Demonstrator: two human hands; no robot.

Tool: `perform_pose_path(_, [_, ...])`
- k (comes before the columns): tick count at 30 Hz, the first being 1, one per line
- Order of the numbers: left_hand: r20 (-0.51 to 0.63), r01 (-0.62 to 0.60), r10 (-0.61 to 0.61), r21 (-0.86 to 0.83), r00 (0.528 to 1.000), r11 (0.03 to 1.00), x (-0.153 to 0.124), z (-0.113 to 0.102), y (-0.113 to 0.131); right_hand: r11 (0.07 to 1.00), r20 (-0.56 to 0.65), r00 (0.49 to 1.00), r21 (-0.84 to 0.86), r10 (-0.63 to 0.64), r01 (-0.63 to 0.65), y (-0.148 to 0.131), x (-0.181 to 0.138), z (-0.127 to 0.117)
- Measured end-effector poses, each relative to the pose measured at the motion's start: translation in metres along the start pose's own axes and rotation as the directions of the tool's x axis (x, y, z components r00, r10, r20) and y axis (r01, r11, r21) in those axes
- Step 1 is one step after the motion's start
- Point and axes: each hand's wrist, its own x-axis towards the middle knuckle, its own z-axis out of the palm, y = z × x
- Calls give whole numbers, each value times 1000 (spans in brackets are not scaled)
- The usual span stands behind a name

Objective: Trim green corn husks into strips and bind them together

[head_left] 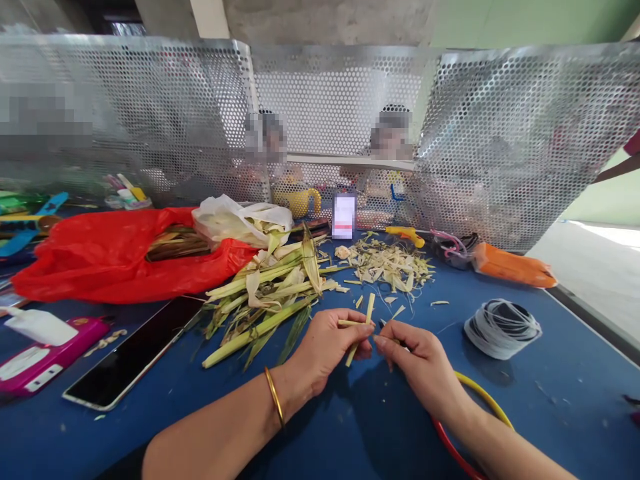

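Observation:
My left hand (327, 343), with a gold bangle at the wrist, pinches pale green plant strips (370, 308) that cross each other between thumb and fingers. Close beside it on the right, my right hand (420, 360) has its thumb and fingers pressed together near the strips. A small dark tip shows at those fingers, but what they hold is mostly hidden. Beyond my left hand lies a heap of long green and dry husk-like stalks (265, 300). Shredded pale scraps (393, 263) are piled past both hands.
A red plastic bag (115, 253), a white bag (240, 217), a black-screened phone (137, 353) and a magenta device (55, 360) lie left. Right are a spool of thread (503, 330), an orange packet (515, 265) and a yellow-red ring (485, 393). A perforated metal screen (340, 100) stands behind.

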Motion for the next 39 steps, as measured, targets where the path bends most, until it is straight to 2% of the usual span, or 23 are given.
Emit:
perform_pose_path(4, [-4, 8, -8, -3, 1000, 1000, 1, -3, 2, 1000, 16, 1000, -15, -25, 25, -4, 0, -5])
perform_pose_path(7, [74, 21, -21, -5, 997, 1000, 0, -6, 5, 990, -4, 999, 131, 47, -46, -5, 5, -10])
perform_pose_path(11, [203, 91, -93, 18, 975, 996, -4, -5, 7, 908, 4, 984, 385, 180, -167, 1, 11, -11])
perform_pose_path(13, [210, 112, -122, 57, 970, 992, -5, -4, 5, 872, 33, 981, 452, 194, -187, 4, 11, -8])
perform_pose_path(15, [177, 128, -138, 63, 974, 990, -5, -3, 1, 865, 0, 985, 479, 170, -149, 3, 10, -5])
perform_pose_path(19, [142, 196, -189, -37, 972, 980, -2, -3, -8, 899, -127, 987, 437, 100, -35, -2, 7, 0])
perform_pose_path(21, [125, 178, -172, -35, 977, 983, -1, -3, -10, 921, -155, 986, 389, 69, -4, -4, 6, 1])
perform_pose_path(24, [86, 82, -86, 56, 993, 995, -1, -2, -7, 943, -158, 987, 333, 29, 25, -2, 6, 1])
perform_pose_path(28, [103, -17, -6, 216, 995, 976, -3, 0, -1, 962, -167, 985, 273, 36, 11, 3, 7, -1])
perform_pose_path(34, [129, -81, 34, 385, 991, 919, -3, -1, -7, 996, -164, 986, 65, -42, 53, 0, 8, -4])
perform_pose_path(39, [144, -98, 26, 516, 989, 851, -4, 0, -11, 999, -95, 995, 20, -26, 28, -3, 5, -1])
